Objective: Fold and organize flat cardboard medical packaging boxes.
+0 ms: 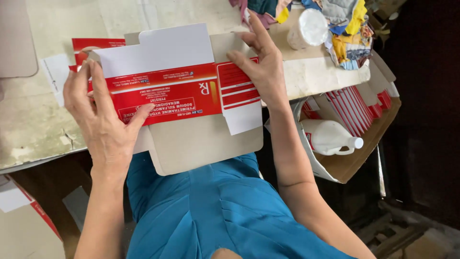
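I am watching both hands working a flat red-and-white printed cardboard carton blank, lying unfolded at the near edge of a worn pale worktable, its grey unprinted flap hanging over the edge above the blue-clothed lap.

Left hand, at nine o'clock of the blank, is clamping its left end: fingers curling over the top, thumb pressing the red panel. Right hand, at two o'clock, is lying mostly open, fingertips spread and pressing down on the striped red side panel.

More red blanks are peeking out beneath, at eleven o'clock. At three o'clock, lower down, a brown cardboard box is holding a white plastic jug and a stack of red-and-white blanks. A white tub and coloured cloth scraps are sitting at one o'clock.

Risks, as I judge them: the overhanging flap is unsupported, so uneven pressure could be creasing the card off its score line. The thumb grip is shallow; the blank could be sliding toward the lap. The blanks underneath may be dragging along with it.
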